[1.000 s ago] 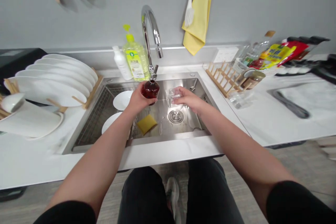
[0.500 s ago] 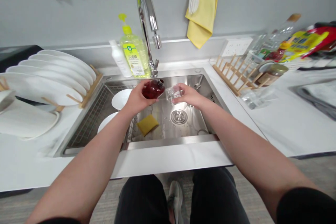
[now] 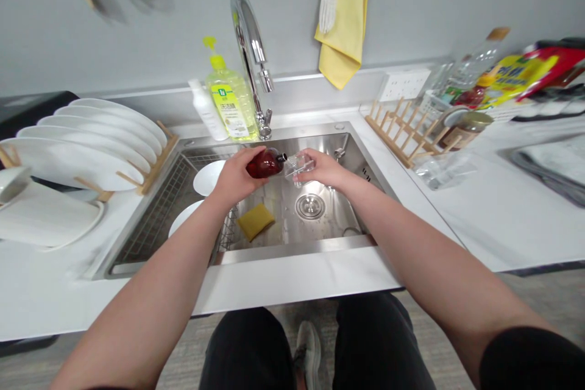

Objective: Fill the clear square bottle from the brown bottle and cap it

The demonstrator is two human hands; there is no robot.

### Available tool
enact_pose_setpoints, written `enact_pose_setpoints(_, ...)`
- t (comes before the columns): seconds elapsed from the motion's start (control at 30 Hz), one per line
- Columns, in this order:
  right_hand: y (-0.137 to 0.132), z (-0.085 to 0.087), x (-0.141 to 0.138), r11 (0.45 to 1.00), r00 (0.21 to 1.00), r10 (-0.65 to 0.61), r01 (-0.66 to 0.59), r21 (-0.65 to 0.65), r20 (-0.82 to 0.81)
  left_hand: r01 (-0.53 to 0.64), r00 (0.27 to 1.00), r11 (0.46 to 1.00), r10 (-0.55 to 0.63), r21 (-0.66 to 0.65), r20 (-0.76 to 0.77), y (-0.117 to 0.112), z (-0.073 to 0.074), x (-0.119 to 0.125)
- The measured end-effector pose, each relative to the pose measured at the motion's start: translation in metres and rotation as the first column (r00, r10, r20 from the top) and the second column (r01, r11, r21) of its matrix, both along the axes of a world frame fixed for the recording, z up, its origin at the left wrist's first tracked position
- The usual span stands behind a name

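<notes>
**Left hand [image 3: 235, 178]:** fingers wrapped around a dark red glass bottle [image 3: 265, 164], which lies tilted nearly on its side.
**Right hand [image 3: 322, 169]:** fingers and thumb closed on a small clear glass [image 3: 299, 169], held up and slightly tilted.
**Bottle mouth:** just beside the glass; contact cannot be confirmed.
**Position:** both hands above a stainless steel sink [image 3: 292, 250], below the faucet [image 3: 249, 36].
**Room below:** open basin around the drain [image 3: 310, 206]; a yellow sponge [image 3: 255, 221] lies toward the left, with white plates [image 3: 208, 178] beyond it.
**Arms:** both extend forward over the front rim, converging toward the hands.
</notes>
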State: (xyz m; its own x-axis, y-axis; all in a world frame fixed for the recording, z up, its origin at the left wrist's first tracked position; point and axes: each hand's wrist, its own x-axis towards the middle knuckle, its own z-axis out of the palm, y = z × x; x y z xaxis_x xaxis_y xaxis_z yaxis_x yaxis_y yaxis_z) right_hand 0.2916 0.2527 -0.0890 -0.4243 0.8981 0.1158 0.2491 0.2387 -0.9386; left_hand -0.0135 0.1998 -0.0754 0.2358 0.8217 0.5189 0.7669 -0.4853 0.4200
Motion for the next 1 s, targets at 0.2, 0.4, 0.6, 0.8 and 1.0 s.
enact_pose_setpoints(0.2, 0.002, -0.002, 0.000, 0.998, 0.997, 0.007, -0.011, 0.056, 0.077, 0.027, 0.995, 0.998, -0.022, 0.051, -0.098, -0.003, 0.008, 0.003)
enact_pose_setpoints(0.4, 0.004, -0.007, 0.001, 0.997, 0.992, -0.002, -0.009, 0.082, 0.126, -0.031, 0.980, 0.995, 0.049, 0.094, -0.195, -0.006, 0.011, 0.004)
enact_pose_setpoints(0.6, 0.004, -0.010, 0.000, 0.996, 0.987, 0.004, -0.018, 0.087, 0.163, -0.071, 0.957, 0.990, 0.102, 0.121, -0.271, -0.010, 0.014, 0.005)
enact_pose_setpoints(0.8, 0.004, -0.010, -0.001, 0.997, 0.986, 0.023, -0.035, 0.070, 0.165, -0.079, 0.947, 0.987, 0.118, 0.143, -0.298, -0.013, 0.016, 0.005)
enact_pose_setpoints(1.0, 0.003, -0.011, -0.002, 0.997, 0.987, 0.037, -0.048, 0.067, 0.157, -0.088, 0.939, 0.984, 0.134, 0.157, -0.316, -0.015, 0.018, 0.006)
